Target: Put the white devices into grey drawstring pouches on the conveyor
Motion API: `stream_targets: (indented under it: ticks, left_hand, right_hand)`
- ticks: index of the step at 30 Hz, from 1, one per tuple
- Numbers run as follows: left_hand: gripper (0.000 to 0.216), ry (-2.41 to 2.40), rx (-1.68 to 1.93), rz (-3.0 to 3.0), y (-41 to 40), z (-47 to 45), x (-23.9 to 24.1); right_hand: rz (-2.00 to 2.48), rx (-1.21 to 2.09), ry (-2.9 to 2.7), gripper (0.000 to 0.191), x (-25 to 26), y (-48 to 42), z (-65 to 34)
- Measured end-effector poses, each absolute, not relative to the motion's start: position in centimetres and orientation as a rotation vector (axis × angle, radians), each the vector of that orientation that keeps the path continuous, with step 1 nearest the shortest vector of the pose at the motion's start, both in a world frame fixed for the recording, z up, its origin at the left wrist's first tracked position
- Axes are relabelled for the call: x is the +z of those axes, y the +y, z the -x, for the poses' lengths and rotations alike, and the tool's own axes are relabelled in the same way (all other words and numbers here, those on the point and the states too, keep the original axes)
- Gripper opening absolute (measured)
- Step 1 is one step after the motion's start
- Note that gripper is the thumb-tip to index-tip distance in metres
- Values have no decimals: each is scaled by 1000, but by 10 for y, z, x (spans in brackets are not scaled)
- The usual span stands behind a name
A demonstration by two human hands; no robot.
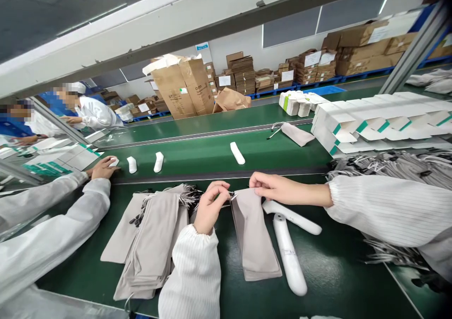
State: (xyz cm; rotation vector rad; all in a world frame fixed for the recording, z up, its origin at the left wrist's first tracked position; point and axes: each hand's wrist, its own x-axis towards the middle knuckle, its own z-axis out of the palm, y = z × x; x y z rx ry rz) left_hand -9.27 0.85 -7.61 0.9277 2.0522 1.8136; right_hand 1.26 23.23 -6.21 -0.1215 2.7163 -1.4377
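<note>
Striped white sleeve point(192, 272) closest, my left hand point(212, 206) pinches at one top corner of the grey pouch point(254, 243) on the green bench point(339, 276), my right hand point(273, 187) the other. A sharp tug might knock the white devices point(290, 257) just beside it; room opens right of them, toward the bench's edge.

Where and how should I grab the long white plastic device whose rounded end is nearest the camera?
Probably grip the long white plastic device mid-length, across its narrow width, coming from the right: the grey fabric pouch lies close along its left, and another white plastic device crowds its far end.
</note>
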Motion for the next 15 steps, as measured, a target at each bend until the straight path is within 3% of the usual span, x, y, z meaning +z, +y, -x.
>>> stream_targets:
  ticks: [5,8,11,13,15]
  left_hand:
    - [24,1636,2248,-570,-2,101,-76]
    - [30,1681,2319,-507,-5,105,-81]
    - [10,2084,2103,-772,0,104,-96]
    - [25,2395,1760,-1012,3,104,-109]
    - [26,2568,1455,-1157,4,106,-120]
  right_hand:
    - [204,-1330,2557,23,-55,253,-26]
    - [234,-1505,2199,34,-24,269,-40]
    - [35,-1937,2098,35,14,284,-43]
    - [-121,-2177,2253,31,32,294,-32]
    - [-270,-2193,2546,27,39,303,-11]
